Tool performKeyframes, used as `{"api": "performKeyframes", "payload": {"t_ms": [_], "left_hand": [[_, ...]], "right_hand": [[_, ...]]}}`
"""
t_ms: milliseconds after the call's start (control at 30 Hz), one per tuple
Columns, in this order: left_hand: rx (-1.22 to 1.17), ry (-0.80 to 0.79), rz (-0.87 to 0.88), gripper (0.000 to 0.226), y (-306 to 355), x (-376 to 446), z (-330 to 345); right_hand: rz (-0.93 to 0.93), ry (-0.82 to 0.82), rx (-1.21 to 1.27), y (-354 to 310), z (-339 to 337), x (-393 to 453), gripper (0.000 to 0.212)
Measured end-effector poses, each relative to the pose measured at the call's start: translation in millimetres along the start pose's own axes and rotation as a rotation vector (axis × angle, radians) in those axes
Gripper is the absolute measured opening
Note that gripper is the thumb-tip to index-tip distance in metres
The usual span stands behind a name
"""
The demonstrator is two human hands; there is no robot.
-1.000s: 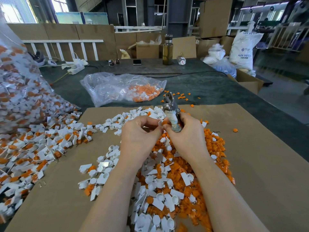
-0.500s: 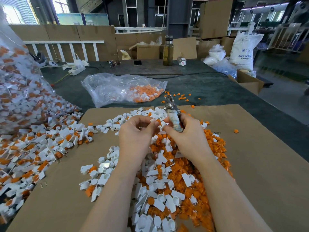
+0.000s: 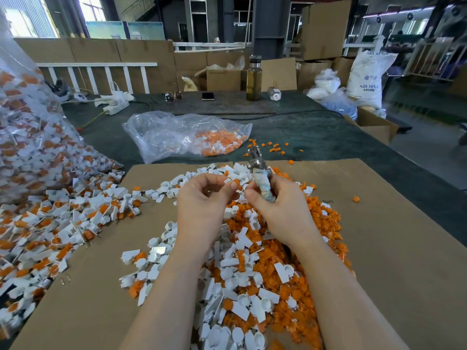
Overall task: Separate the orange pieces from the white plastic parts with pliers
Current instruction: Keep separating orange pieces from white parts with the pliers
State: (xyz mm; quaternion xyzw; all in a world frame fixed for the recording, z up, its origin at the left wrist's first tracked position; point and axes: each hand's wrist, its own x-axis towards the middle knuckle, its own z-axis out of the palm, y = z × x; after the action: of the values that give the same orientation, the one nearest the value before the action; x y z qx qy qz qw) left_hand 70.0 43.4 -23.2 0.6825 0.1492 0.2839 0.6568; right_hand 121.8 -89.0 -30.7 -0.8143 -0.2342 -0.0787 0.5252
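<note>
A: Fingers (image 3: pixel 228 189) of left hand (image 3: pixel 202 205): curled, pinching one small white part with orange piece (image 3: pixel 235 183) at the tips, held above the heap.
B: Right hand (image 3: pixel 280 208)?
A: Wrapped round the taped handle of the pliers (image 3: pixel 257 170); metal head points up and away, just beside the pinched part. Whether the head is parted or closed, cannot tell.
B: Stock, left to right?
A: Item one, large clear sack (image 3: pixel 27 137) of unsorted white-and-orange parts, far left, spilling onto the bench (image 3: pixel 328 137). Item two, cardboard sheet (image 3: pixel 404 248) under both hands. Item three, mixed heap of white plastic parts (image 3: pixel 242 296) at centre. Item four, orange pieces (image 3: pixel 326 223), massed on the heap's right side. Item five, smaller clear bag (image 3: pixel 182 135) beyond the sheet, holding orange and white bits. Item six, a few loose orange bits (image 3: pixel 274 147) on the bench, right of that bag.
</note>
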Motion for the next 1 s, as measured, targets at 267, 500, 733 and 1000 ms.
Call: {"api": "performKeyframes", "payload": {"t_ms": [267, 500, 733, 1000], "left_hand": [[0.192, 0.020, 0.044, 0.014, -2.5, -2.5, 7.0], [0.215, 0.018, 0.100, 0.018, -4.2, -3.2, 9.1], [0.255, 0.017, 0.162, 0.021, -5.0, -3.8, 9.7], [0.300, 0.028, 0.247, 0.027, -4.9, -5.1, 10.6]], "right_hand": [[-0.036, 0.067, -0.046, -2.8, 4.1, -0.2, 0.008], [-0.020, 0.095, -0.043, -5.2, 4.2, -0.7, 0.019], [0.009, 0.085, -0.040, -3.6, 3.4, 0.6, 0.016], [0.023, 0.079, -0.031, -5.0, 2.9, 0.5, 0.019]]}}
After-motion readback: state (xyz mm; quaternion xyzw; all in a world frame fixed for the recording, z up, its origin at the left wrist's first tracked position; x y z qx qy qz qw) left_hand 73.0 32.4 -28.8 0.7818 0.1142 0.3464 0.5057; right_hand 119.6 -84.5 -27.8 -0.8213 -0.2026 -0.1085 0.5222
